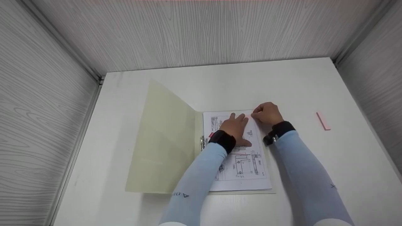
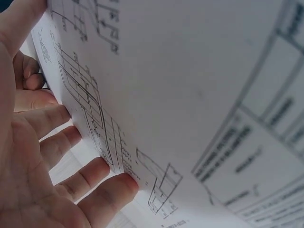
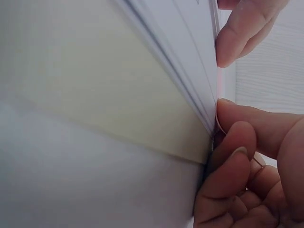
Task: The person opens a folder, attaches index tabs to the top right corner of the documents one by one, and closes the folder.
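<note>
A pale yellow-green folder [image 1: 166, 141] lies open, its front cover raised and tilted to the left. Inside is a stack of white sheets [image 1: 245, 183] printed with technical drawings. My left hand [image 1: 235, 127] rests on the top sheet with fingers spread; in the left wrist view its fingertips [image 2: 126, 183] touch the paper. At the upper right corner of the stack, my right hand [image 1: 267, 113] pinches a pink sticky note [image 3: 220, 84] between thumb and forefinger. Part of that note is hidden by the fingers.
To the right on the white table [image 1: 314, 175] lies a narrow pink sticky-note pad [image 1: 323, 121]. A metal clip [image 1: 202, 143] sits at the folder's spine, near a small red tab [image 1: 211, 134]. Grey wood-grain panels [image 1: 201, 34] enclose the table at the back and sides.
</note>
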`<state>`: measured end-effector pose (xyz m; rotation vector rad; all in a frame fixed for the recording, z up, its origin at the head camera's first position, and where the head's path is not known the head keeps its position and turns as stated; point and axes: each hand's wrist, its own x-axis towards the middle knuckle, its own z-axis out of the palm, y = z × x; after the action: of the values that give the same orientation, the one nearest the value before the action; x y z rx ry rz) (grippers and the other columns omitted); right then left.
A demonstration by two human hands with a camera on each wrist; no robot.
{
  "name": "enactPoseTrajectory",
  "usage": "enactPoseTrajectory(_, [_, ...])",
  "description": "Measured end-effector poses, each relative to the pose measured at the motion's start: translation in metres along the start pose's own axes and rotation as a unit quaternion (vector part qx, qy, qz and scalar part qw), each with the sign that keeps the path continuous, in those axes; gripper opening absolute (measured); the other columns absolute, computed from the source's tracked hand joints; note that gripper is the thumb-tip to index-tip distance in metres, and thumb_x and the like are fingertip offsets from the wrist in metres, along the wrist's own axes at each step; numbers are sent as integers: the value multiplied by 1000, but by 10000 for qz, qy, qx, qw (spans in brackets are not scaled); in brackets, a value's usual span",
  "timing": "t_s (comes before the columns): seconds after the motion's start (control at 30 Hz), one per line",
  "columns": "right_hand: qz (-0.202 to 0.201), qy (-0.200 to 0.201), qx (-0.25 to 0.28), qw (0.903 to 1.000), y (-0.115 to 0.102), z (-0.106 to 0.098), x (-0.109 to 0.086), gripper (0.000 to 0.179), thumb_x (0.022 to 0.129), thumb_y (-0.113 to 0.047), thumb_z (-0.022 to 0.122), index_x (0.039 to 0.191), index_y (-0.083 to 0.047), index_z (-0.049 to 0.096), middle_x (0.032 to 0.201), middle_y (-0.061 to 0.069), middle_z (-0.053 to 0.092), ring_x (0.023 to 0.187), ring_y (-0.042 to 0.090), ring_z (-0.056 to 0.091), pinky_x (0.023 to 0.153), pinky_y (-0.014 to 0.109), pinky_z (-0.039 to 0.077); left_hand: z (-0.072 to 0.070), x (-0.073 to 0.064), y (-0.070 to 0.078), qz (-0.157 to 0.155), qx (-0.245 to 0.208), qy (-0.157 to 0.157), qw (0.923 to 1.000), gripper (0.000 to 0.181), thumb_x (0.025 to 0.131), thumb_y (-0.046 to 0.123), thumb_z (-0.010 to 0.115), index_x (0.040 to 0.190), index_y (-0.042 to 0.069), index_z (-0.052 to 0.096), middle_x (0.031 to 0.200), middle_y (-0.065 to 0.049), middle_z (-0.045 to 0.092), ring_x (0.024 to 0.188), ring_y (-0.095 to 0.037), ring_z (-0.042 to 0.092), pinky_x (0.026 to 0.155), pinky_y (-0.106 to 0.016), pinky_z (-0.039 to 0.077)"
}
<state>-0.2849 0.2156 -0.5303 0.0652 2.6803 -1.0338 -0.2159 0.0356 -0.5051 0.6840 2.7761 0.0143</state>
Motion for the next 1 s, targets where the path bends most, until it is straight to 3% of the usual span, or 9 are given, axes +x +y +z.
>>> enactPoseTrajectory(0.37, [-22,-21,-10,10000,-1,0,0,20,88,-23,68,97,-6,72,102,12,63,87,27,56,66,32,46,2,1,0,-6,-134,69,9999,103,71,69,69,153,22,28,158,3,22,142,-29,24,107,-37,36])
enactPoseTrajectory(0.7, [-127,56,-86,9999,-1,0,1,19,87,-23,70,94,-6,73,97,11,65,79,25,57,61,30,46,2,-2,-3,82,-74,105,9999,102,73,71,66,153,22,27,158,6,22,143,-30,22,108,-37,35])
enactPoseTrajectory(1.0, [-164,63,-72,9998,-1,0,0,22,86,-26,69,96,-6,69,91,10,65,75,24,58,60,30,46,6,-4,-2,11,-210,-38,9998,102,71,71,67,153,29,23,160,-2,17,144,-29,18,110,-40,32])
